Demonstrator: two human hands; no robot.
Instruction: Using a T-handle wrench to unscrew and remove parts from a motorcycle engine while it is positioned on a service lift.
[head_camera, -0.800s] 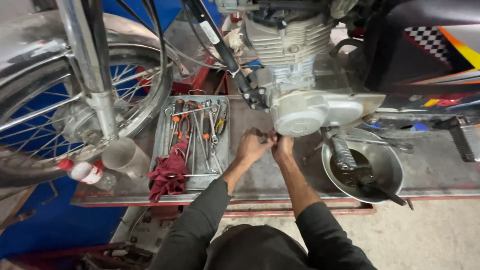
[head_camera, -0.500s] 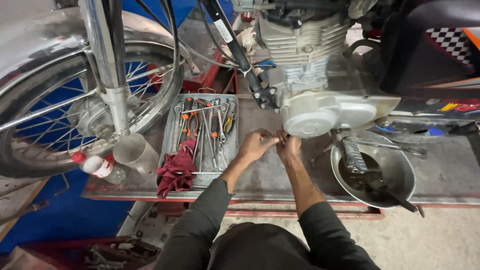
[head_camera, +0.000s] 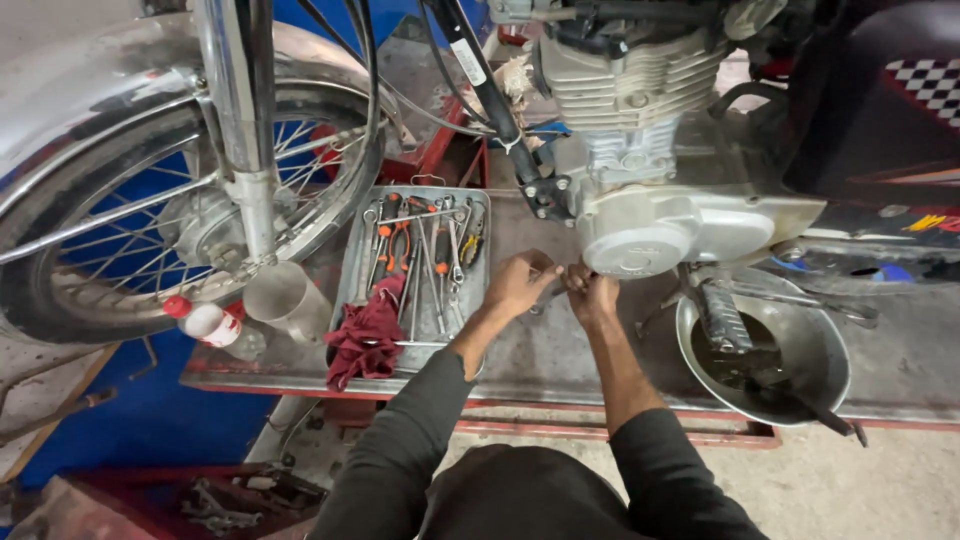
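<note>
My left hand (head_camera: 515, 285) and my right hand (head_camera: 592, 293) meet just below the round silver side cover (head_camera: 640, 240) of a motorcycle engine (head_camera: 630, 110). Both hands have their fingers curled around a small grey metal tool (head_camera: 547, 296) that sits between them, close under the engine case. What the tool's tip touches is hidden by my fingers. Both forearms wear dark sleeves and reach over the metal work platform (head_camera: 540, 355).
Left of my hands lies a metal tray (head_camera: 352, 265) with several wrenches, pliers and screwdrivers, and a red rag (head_camera: 365, 335). A steel bowl (head_camera: 835, 345) with dark oil sits right. The front wheel (head_camera: 100, 250), a clear cup (head_camera: 285, 300) and a red-capped bottle (head_camera: 205, 320) stand left.
My hands stay together under the engine cover, with the left fingers closing a little more toward the right hand. The view has shifted slightly as my head moved.
</note>
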